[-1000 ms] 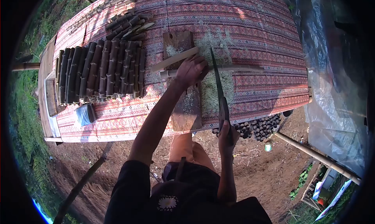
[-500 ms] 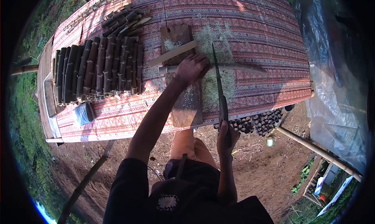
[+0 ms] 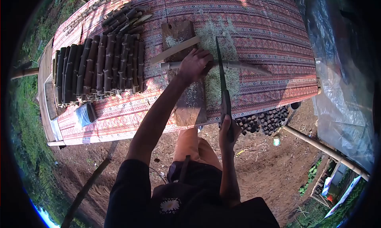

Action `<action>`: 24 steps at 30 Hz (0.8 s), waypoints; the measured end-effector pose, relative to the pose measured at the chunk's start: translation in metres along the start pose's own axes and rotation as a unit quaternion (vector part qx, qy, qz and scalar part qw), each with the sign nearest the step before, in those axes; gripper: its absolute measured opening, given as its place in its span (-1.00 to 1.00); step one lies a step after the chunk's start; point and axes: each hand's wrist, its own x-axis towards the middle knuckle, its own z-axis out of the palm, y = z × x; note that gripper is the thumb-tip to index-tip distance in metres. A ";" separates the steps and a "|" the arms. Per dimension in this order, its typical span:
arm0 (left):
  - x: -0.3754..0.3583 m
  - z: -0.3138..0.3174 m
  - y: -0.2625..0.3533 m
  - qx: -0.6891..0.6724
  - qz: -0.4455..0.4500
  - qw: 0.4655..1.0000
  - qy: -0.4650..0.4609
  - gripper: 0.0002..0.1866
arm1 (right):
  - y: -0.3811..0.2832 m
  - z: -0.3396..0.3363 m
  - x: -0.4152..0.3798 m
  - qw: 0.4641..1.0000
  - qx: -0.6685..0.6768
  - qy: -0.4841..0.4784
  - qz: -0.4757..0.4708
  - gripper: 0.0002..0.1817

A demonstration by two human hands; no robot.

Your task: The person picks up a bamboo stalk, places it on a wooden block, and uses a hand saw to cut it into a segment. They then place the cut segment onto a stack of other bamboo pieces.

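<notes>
My left hand point(image 3: 195, 65) is closed over a pale woody stem point(image 3: 170, 65), pressing it down across a thick wooden board point(image 3: 190, 113). The stem's right part sticks out past the board and looks blurred. In my right hand point(image 3: 229, 133) is the handle of a hand saw point(image 3: 222, 77). Its long, narrow blade points away from me and crosses the stem just right of my left fingers. A flat strip of wood point(image 3: 174, 50) lies slantwise on the board, just beyond the stem. Pale sawdust point(image 3: 216, 89) covers the cloth along the board's right side.
A patterned red cloth point(image 3: 274, 49) covers the table. To the left lies a row of dark cut stems point(image 3: 99, 65), with a smaller pile point(image 3: 125, 19) behind it. A blue-and-black packet point(image 3: 85, 114) sits near the front edge. Several dark, round-topped items point(image 3: 262, 120) stand below the table.
The saw and my right hand have shifted slightly away from me, with the blade still across the stem. My left hand keeps its hold.
</notes>
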 end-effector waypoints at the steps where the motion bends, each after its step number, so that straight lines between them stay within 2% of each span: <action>1: 0.003 0.001 0.000 0.001 0.002 1.000 0.006 -0.77 | 0.001 0.006 0.016 0.999 -0.024 -0.011 -0.033 -0.44; 3: 0.000 -0.004 -0.003 -0.010 0.012 1.000 -0.019 -0.78 | 0.002 0.009 0.017 0.996 -0.039 0.002 -0.080 -0.41; 5: -0.006 -0.001 0.000 0.001 0.004 1.000 -0.008 -0.77 | 0.008 0.001 -0.009 0.997 0.001 0.031 -0.071 -0.57; 7: -0.007 0.003 0.008 0.002 -0.004 1.000 0.010 -0.77 | -0.001 0.014 0.015 0.999 -0.013 0.003 -0.049 -0.55; 9: 0.002 -0.006 0.002 0.004 -0.016 0.999 -0.039 -0.77 | 0.007 0.026 0.029 0.998 -0.002 -0.005 -0.057 -0.56; 11: 0.002 -0.006 -0.003 0.010 0.001 1.000 -0.017 -0.76 | 0.004 0.018 0.003 0.992 0.049 0.065 -0.092 -0.56; 12: -0.002 -0.004 0.002 0.002 0.014 1.000 -0.001 -0.76 | 0.005 0.011 -0.008 0.995 0.021 0.054 -0.076 -0.59; 16: -0.002 -0.003 0.002 0.001 -0.019 0.999 -0.032 -0.74 | 0.005 0.029 0.048 0.998 0.025 -0.001 -0.058 -0.48; 19: -0.008 -0.002 0.001 -0.029 0.020 0.999 -0.018 -0.75 | 0.014 0.017 0.016 0.997 0.020 0.033 -0.068 -0.49; 20: -0.008 0.000 0.003 -0.014 0.010 1.000 -0.012 -0.75 | 0.018 0.022 0.007 0.994 0.072 0.054 -0.058 -0.50; 21: -0.008 0.001 0.004 0.001 -0.004 1.000 -0.004 -0.76 | 0.022 0.031 0.016 0.994 0.071 0.053 -0.060 -0.50; 23: 0.001 -0.001 0.002 0.004 -0.035 0.999 -0.016 -0.77 | 0.024 0.049 0.044 0.994 -0.017 0.043 -0.096 -0.58; 24: 0.000 -0.002 0.002 -0.008 -0.021 1.000 -0.009 -0.77 | 0.016 0.056 0.063 0.996 0.040 0.035 -0.075 -0.49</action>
